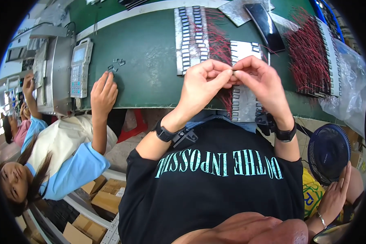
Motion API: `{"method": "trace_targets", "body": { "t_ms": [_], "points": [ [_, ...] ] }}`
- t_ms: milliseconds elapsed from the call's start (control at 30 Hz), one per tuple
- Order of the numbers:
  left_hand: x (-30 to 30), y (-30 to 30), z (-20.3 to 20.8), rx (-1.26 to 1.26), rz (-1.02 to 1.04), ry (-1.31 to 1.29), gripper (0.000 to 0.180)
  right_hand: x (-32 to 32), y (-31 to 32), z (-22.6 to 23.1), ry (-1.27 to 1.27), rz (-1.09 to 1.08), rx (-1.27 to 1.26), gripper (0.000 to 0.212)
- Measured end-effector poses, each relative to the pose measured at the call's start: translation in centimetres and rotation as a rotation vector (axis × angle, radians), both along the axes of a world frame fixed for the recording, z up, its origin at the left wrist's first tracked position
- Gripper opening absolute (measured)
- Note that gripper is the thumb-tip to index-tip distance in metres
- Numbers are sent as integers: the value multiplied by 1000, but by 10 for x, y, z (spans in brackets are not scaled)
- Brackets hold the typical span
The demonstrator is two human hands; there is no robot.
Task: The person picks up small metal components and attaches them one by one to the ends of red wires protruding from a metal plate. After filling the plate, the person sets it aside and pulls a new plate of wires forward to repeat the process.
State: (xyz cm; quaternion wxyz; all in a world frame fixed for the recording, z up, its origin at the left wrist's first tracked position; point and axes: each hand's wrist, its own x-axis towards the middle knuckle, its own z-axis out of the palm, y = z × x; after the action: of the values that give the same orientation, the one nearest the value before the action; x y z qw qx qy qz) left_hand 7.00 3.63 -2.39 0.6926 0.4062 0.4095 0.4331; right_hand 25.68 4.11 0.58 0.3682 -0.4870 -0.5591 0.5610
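Note:
My left hand (205,83) and my right hand (261,79) meet above the bench, thumbs and forefingers pinched together at one spot. What they pinch is tiny and mostly hidden by the fingertips; I cannot make out its kind. Below and beyond the hands lies a pale board (245,48) carrying rows of small dark-framed parts, partly covered by my hands. To its left is another board (191,38) with similar rows. Thin red and black wires (218,34) spread out between the two.
A phone (265,27) lies behind my right hand. Farther right stands a dense bundle of red and black wires (307,59) beside clear plastic (349,69). At left, a co-worker's hand (103,93) is near small dark pieces (116,65) and a grey keypad device (81,69). A dark round fan (328,152) is at right.

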Motion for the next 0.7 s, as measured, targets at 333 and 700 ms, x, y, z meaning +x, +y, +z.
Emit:
{"method": "trace_targets", "body": {
  "t_ms": [333, 700],
  "points": [
    [16, -6, 11, 339, 73, 315, 17, 61, 17, 6, -593, -99, 190, 12],
    [28, -3, 9, 474, -72, 519, 13, 94, 38, -28, -674, -246, 600, 14]
  ]
}}
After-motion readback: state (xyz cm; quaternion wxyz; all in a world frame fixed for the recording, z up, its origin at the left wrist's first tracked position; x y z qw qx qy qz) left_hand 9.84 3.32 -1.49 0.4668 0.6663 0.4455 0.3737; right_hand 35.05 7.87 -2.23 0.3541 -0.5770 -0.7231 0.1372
